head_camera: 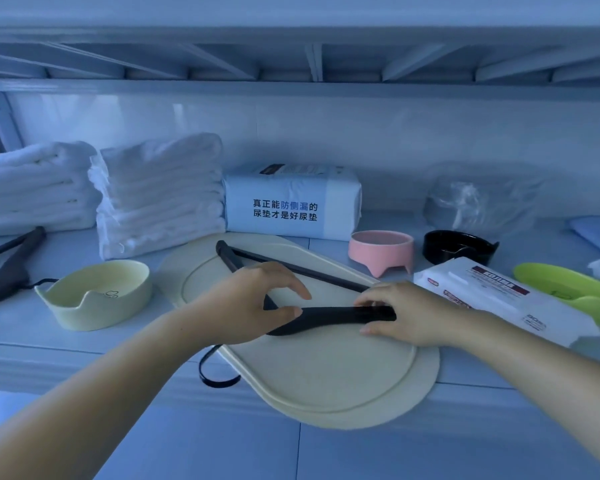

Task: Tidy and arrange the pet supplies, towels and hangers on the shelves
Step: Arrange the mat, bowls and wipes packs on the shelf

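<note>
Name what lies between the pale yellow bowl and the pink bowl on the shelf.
Head view: the cream mat, with a black hanger across it, held by the left hand and right hand.

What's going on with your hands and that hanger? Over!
Both busy: left hand and right hand grip the black hanger. Hanger on cream mat. Close by right: wipes pack.

- Two hangers: a black hanger (329,315) on the cream mat (326,379), a second hanger (13,268) far left of it.
- Three bowls: yellow bowl (97,299) left of the mat, pink bowl (381,249) and black bowl (459,247) behind its right end.
- Two towel stacks behind-left: left stack (32,188), right stack (160,195).
- One pad pack (291,202) behind it.
- One wipes pack (499,299) and one green scoop (565,285) to its right.
</note>
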`<state>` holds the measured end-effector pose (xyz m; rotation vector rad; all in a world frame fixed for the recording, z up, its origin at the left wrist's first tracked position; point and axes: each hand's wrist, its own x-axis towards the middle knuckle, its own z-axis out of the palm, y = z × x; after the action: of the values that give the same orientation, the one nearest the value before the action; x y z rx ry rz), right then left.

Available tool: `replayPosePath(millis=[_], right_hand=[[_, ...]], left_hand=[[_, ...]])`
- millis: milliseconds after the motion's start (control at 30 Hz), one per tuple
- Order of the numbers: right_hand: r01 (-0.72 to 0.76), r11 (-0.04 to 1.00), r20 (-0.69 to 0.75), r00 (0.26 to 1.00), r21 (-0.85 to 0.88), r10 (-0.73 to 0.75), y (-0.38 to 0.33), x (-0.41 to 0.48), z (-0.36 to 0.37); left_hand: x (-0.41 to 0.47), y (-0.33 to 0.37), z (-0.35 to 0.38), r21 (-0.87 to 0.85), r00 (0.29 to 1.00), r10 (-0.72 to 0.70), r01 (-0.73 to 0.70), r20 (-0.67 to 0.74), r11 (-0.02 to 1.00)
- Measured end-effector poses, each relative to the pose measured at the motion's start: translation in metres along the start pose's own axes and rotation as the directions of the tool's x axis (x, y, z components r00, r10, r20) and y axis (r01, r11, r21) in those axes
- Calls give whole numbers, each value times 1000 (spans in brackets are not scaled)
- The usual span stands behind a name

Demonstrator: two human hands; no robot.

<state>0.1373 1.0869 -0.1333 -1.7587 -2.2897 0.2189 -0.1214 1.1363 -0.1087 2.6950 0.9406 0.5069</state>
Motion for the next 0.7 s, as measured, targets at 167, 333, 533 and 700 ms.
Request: replayPosePath(millis=[167,333,533,700], right_hand=[[48,999,-67,997,-13,-49,7,0,8],[70,998,-132,989,-3,-70,2,-8,20],[110,994,-175,979,30,-103,-20,-19,26],[90,989,-241,969,116,-60,-10,-15,7]], left_hand=[[6,18,4,29,999,-53,53,1,998],[-5,21,7,46,989,-149,149,-11,988],[-9,27,28,82,988,-149,146,27,986],[-8,24,47,156,979,-150,128,137,979]])
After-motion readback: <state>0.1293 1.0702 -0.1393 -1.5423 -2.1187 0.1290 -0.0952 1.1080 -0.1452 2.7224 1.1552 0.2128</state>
